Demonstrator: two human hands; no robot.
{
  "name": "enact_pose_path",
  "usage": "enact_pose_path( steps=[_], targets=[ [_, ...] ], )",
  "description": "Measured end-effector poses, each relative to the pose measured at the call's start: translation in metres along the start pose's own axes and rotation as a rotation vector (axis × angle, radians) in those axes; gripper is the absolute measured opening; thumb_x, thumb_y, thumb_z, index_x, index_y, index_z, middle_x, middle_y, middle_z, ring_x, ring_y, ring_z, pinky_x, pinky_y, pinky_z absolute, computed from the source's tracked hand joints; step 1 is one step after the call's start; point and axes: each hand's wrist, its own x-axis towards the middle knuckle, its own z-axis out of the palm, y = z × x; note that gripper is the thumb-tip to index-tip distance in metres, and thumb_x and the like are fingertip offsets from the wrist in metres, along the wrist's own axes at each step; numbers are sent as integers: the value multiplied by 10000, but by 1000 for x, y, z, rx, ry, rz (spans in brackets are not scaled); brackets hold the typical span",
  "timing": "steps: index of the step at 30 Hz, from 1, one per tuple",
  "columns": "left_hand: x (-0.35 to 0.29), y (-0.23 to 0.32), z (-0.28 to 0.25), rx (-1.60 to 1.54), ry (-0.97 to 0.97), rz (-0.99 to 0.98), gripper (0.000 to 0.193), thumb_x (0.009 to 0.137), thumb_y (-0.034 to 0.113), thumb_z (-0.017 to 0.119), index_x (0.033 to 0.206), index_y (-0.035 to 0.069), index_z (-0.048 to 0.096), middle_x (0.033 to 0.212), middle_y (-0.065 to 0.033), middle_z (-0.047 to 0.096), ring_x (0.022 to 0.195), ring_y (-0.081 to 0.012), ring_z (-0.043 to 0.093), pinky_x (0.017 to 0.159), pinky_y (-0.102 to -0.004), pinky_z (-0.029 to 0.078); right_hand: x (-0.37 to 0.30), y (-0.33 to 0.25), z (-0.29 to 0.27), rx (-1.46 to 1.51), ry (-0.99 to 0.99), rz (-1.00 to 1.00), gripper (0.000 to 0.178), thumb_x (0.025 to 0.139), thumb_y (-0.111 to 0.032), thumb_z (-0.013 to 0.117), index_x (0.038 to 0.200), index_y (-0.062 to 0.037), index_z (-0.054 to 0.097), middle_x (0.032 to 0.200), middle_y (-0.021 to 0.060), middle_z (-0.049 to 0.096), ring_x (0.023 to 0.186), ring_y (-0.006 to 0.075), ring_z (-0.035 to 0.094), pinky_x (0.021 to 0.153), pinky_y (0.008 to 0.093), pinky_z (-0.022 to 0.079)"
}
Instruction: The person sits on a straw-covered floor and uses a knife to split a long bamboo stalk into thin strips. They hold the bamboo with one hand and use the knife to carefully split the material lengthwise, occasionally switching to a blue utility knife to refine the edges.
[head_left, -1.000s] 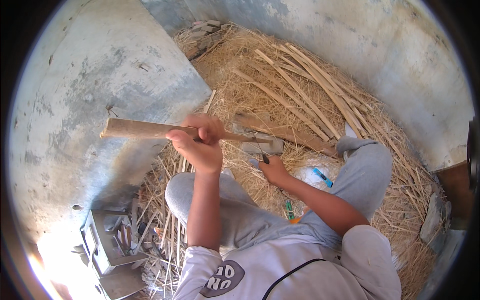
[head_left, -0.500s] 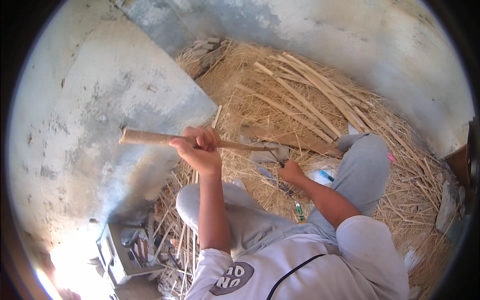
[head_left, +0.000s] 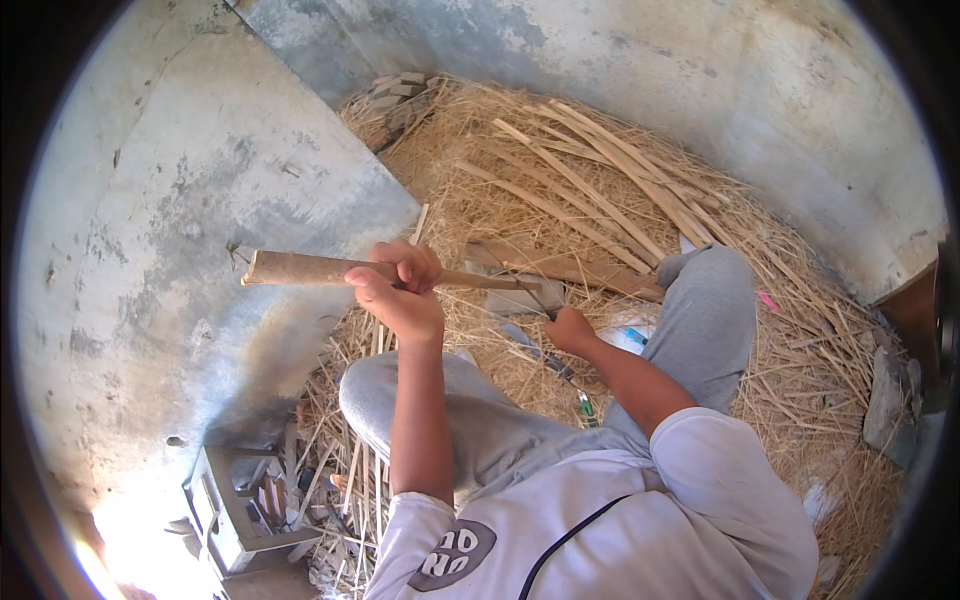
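My left hand [head_left: 400, 288] is closed around a long piece of split wood or bamboo [head_left: 312, 268], held level above the floor. Its thick, cut end points left toward the wall; the thinner end reaches right. In my right hand [head_left: 572, 332] is a thin-bladed knife [head_left: 540, 303], its handle mostly hidden by my fingers. The blade crosses the wood near its thin end and seems to touch it. Below that end a flat grey stone [head_left: 515, 303] lies on the straw, and a dark wooden board [head_left: 570, 268] lies just beyond it.
Long wooden strips [head_left: 600, 200] lie on straw-like shavings [head_left: 440, 150] at the far side. Between my bent legs are a flat-bladed tool [head_left: 522, 338] and a green-handled tool [head_left: 587, 405]. A small blue object [head_left: 636, 337] sits by my right knee. A grey box-like frame [head_left: 240, 550] stands lower left.
The knife blade has shifted from the wood's thin tip to a little farther in along it. My right hand has moved slightly left, and the whole view has shifted a little.
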Motion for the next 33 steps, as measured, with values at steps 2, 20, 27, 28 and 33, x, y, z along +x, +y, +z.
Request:
enact_pose_path(
  steps=[2,20,27,28,33],
  targets=[
    [-3,2,-4,-8,-7,-18,742,868,828,376,648,121,322,557,20,266,460,-113,228,452,-286,185,-9,-1,3,25,73,-14,409,808,-315,633,922,74,689,953,306,687,958,419,685,817,465,537],
    [-17,-4,-8,-37,-169,-43,744,882,824,322,673,111,353,548,-4,322,480,-144,298,475,-304,274,43,106,42,-36,-12,190,391,838,-290,622,983,63,706,965,247,714,889,363,709,752,460,533],
    [6,-1,-15,-74,-117,-15,735,921,798,275,642,120,328,511,6,274,424,-126,225,406,-281,197,48,95,44,16,-67,173,374,865,-275,609,886,93,670,762,209,682,655,303,683,601,434,514],
    [6,-1,-16,-75,-119,-15,736,918,802,279,639,123,326,508,8,265,422,-124,215,406,-278,189,45,92,44,17,-69,159,368,868,-269,607,892,93,665,756,207,681,656,301,682,599,433,510],
    [13,3,-25,-88,48,-53,748,883,841,313,621,140,309,493,22,233,424,-117,180,410,-274,159,39,104,44,22,-37,129,281,868,-219,596,873,58,639,661,174,635,550,284,632,510,426,464]
  ],
)
